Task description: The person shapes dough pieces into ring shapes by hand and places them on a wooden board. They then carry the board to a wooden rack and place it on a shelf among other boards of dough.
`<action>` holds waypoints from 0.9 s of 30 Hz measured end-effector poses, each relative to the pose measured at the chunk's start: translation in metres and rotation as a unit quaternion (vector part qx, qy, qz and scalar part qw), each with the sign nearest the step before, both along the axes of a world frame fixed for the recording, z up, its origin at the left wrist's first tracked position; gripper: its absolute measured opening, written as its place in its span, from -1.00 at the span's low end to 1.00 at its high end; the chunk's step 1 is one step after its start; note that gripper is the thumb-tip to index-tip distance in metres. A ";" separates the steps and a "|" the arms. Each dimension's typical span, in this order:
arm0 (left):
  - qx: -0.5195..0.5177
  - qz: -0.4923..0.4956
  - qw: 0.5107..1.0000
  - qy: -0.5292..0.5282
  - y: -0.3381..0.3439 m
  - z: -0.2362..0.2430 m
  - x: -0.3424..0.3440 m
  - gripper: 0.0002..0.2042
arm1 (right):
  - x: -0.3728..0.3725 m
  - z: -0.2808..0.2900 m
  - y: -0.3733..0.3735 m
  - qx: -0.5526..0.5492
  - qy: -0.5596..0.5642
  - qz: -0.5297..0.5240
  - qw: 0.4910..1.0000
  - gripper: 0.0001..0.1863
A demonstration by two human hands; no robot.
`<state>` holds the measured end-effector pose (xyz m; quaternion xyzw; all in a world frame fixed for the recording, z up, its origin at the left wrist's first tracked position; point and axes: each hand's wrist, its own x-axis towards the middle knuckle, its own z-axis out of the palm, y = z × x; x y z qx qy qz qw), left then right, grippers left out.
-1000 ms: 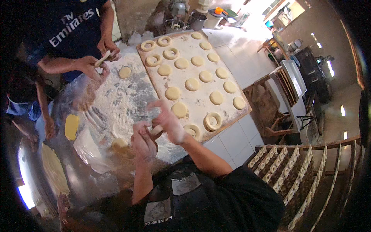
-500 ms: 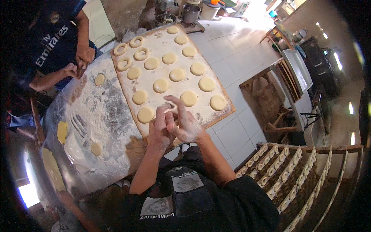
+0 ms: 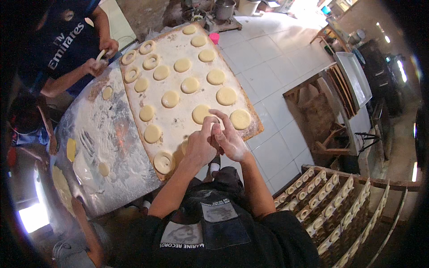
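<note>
My left hand (image 3: 202,145) and my right hand (image 3: 231,144) are pressed together above the near right part of a floured wooden board (image 3: 174,120). Their floury fingers are curled inward; whatever lies between them is too hidden to make out. Just beyond my fingertips lies a flat round dough piece (image 3: 201,114), with another dough disc (image 3: 240,119) to the right. Left of my left wrist rests a dough round with a dented centre (image 3: 164,162). A further dough disc (image 3: 184,146) is partly covered by my left hand. Several discs and dough rings (image 3: 148,47) fill the board's far part.
A floured metal table (image 3: 120,192) stands left, bearing a yellow scraper-like piece (image 3: 71,150) and small dough pieces. Across it, a co-worker's hands (image 3: 100,58) hold a dough ring. Racked rings (image 3: 328,210) stand lower right. Another person's arm (image 3: 87,230) shows lower left.
My joined hands have shifted right over the board, uncovering the dented dough round at its near left corner. The co-worker's hands have risen, and a dough ring now shows in them.
</note>
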<state>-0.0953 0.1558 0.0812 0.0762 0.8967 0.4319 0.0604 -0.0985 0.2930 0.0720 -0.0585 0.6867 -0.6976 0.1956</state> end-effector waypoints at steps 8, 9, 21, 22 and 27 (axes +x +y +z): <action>-0.091 0.106 0.986 -0.087 0.016 -0.009 -0.032 -0.56 | -0.026 -0.026 0.021 0.177 -0.026 -0.213 0.960 -0.42; -0.164 0.116 0.979 -0.044 0.011 -0.024 -0.041 -0.54 | -0.028 -0.030 0.023 0.276 0.089 -0.249 0.924 -0.43; -0.301 0.005 0.953 -0.043 -0.004 -0.045 -0.017 -0.21 | -0.010 -0.055 0.009 0.529 0.163 -0.108 0.825 -0.36; -0.298 0.007 0.954 -0.044 -0.003 -0.044 -0.017 -0.21 | -0.010 -0.058 0.010 0.529 0.162 -0.117 0.824 -0.36; -0.282 0.003 0.959 -0.031 -0.007 -0.047 -0.018 -0.21 | -0.010 -0.054 0.009 0.529 0.166 -0.126 0.823 -0.39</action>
